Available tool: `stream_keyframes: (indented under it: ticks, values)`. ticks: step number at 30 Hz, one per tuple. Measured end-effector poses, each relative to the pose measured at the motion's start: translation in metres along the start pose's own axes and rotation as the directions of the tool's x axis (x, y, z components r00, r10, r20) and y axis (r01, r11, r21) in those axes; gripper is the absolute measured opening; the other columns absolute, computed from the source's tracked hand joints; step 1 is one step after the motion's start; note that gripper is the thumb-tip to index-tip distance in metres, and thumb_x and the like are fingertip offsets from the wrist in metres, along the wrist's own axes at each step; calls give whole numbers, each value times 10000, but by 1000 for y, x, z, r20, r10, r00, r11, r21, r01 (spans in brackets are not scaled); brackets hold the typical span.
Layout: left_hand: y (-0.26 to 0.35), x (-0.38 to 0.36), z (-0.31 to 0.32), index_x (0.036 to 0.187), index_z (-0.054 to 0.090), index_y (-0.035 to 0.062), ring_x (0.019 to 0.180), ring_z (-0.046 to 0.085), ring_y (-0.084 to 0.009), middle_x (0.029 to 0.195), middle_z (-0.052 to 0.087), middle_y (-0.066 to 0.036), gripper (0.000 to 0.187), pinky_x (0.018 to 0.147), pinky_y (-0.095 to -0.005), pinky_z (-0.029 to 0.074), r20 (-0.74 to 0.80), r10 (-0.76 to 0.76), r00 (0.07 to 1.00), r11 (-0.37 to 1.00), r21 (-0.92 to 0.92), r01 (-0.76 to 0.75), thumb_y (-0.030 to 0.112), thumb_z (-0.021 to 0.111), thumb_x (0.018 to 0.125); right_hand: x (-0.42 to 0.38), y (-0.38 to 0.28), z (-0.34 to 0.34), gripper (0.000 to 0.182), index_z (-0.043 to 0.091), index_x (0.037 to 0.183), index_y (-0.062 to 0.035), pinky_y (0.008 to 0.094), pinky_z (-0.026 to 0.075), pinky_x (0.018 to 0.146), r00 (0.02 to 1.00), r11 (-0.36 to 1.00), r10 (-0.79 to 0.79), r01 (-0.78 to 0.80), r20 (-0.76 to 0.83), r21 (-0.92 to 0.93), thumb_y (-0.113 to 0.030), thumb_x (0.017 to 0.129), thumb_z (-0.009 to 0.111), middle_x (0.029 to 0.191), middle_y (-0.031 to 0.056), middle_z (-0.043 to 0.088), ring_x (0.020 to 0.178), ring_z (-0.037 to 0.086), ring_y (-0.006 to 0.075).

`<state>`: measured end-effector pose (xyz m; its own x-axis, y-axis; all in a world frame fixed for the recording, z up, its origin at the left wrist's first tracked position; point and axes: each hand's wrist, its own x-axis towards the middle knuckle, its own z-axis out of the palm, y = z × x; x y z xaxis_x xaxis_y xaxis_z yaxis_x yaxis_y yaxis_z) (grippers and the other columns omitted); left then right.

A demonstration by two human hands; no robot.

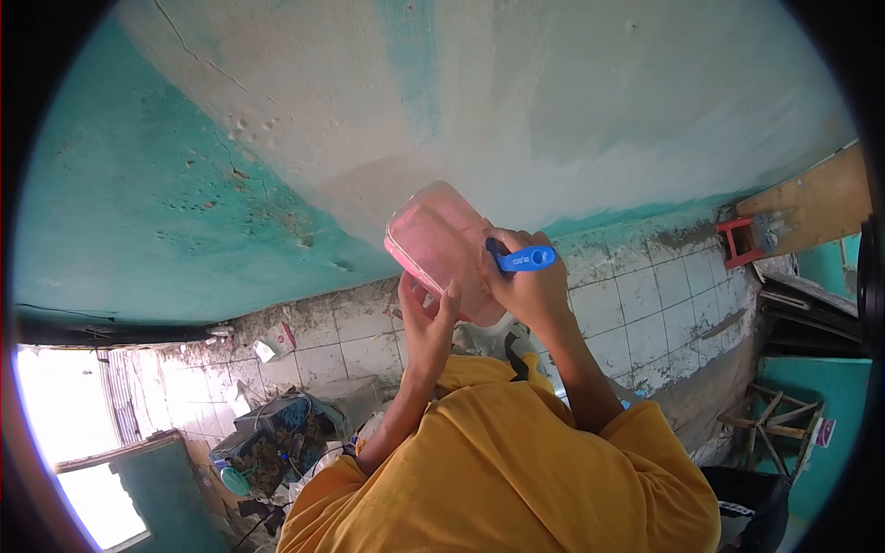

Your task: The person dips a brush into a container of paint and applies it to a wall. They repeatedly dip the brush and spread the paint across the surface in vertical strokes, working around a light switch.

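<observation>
My left hand (428,323) is closed around the lower left side of a pink plastic tub (433,230), which is tilted in front of my chest. Over the tub's right edge, my right hand (530,290) grips a paintbrush (530,259) by its blue handle. The brush's bristles are hidden behind my fingers and the tub. Beyond both hands stands a wall (608,101), partly turquoise and partly coated in pale paint.
White floor tiles (636,295), stained with paint, run along the foot of the wall. A cluttered pile (286,429) lies at lower left. On the right are a red stool (739,241), a leaning wooden board (811,198) and a wooden frame (765,424).
</observation>
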<state>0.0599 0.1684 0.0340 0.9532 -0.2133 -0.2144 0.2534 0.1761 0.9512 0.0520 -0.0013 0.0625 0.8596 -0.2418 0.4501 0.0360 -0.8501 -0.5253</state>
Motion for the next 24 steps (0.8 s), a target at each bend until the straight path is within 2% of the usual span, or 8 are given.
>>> stream_keyframes:
  ticks: [6,8,14,17,18,20,22,24]
  values:
    - [0,-1,0,1514,276,29,1167,635,-242,1366,547,-181,747,795,-367,632,-34,-26,999,1000,3,26,356,694,989,-2,7,-10,296,708,1133,-93,380,522,637,987,991,-53,70,-153,114,-147,844,730,868,88,702,697,623,271]
    - [0,0,1,1510,281,29,1193,617,-248,1363,547,-179,759,809,-389,627,-49,-38,998,999,-8,38,384,696,983,-5,9,-14,297,702,1160,-65,360,515,629,981,949,93,-35,-170,313,-128,871,721,854,106,686,680,625,250]
    - [2,-3,11,1493,260,-19,1138,630,-261,1355,496,-202,792,770,-369,633,-83,-69,994,994,-87,62,366,718,974,-9,33,-21,285,679,1221,-30,217,421,582,923,778,369,-241,-112,580,-115,949,680,831,-9,603,667,526,53]
    - [7,-6,21,1499,264,-4,1184,615,-261,1382,495,-203,782,779,-370,633,-108,-80,991,991,-115,68,375,708,980,-5,44,-27,331,654,1287,-60,225,402,560,751,345,647,-441,131,829,-191,984,658,896,-20,620,687,523,50]
    - [7,-6,22,1499,264,-4,1184,615,-261,1382,495,-203,782,779,-370,633,-110,-78,991,992,-111,66,375,708,980,-6,51,-25,331,654,1287,-60,225,402,560,751,341,646,-440,133,831,-191,984,658,896,-20,620,687,523,50]
    - [5,-6,25,1500,268,5,1205,609,-259,1397,498,-200,761,787,-365,631,-128,-84,988,995,-63,77,378,693,990,-9,70,-17,371,633,1341,-100,220,484,713,665,-17,677,-414,315,910,-229,995,594,1134,-9,636,921,601,63]
    - [4,-5,30,1500,269,8,1196,614,-258,1395,502,-195,751,789,-360,629,-134,-74,988,996,-64,66,375,687,994,-8,77,-19,402,612,1366,-95,247,502,796,665,-103,645,-412,376,905,-250,996,595,1221,10,630,1029,603,79]
    - [2,-5,35,1500,271,12,1187,618,-256,1393,506,-191,741,792,-355,627,-139,-66,988,996,-64,57,373,681,999,-5,77,-18,404,611,1349,-93,251,453,620,627,-201,680,-339,380,919,-267,986,652,1084,-4,634,848,592,77]
